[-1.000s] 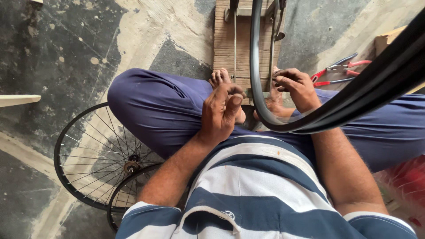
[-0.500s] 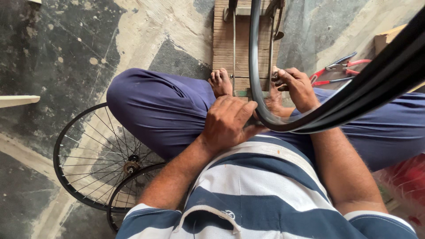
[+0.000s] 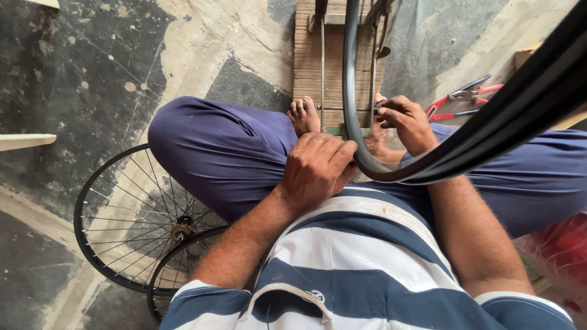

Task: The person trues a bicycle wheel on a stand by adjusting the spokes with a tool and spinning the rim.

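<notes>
I sit cross-legged on the floor with a black bicycle rim [image 3: 351,91] standing upright between my feet. My left hand [image 3: 318,168] is palm down with its fingers curled over the rim's lowest part. Farther out, my right hand [image 3: 403,122] pinches something small against the rim's right side; what it holds is too small to tell. The rim sweeps up and off to the upper right. A wooden stand [image 3: 309,67] with metal uprights lies ahead of my bare feet.
Two spoked bicycle wheels [image 3: 131,220] lie flat on the floor by my left knee. Red-handled pliers [image 3: 461,101] rest on the concrete to the right. A red object [image 3: 559,250] is at the right edge. A pale board [image 3: 24,140] juts in at left.
My left hand, raised with fingers up a second ago, has turned over and come down onto the bottom of the rim. The right hand has stayed at the rim.
</notes>
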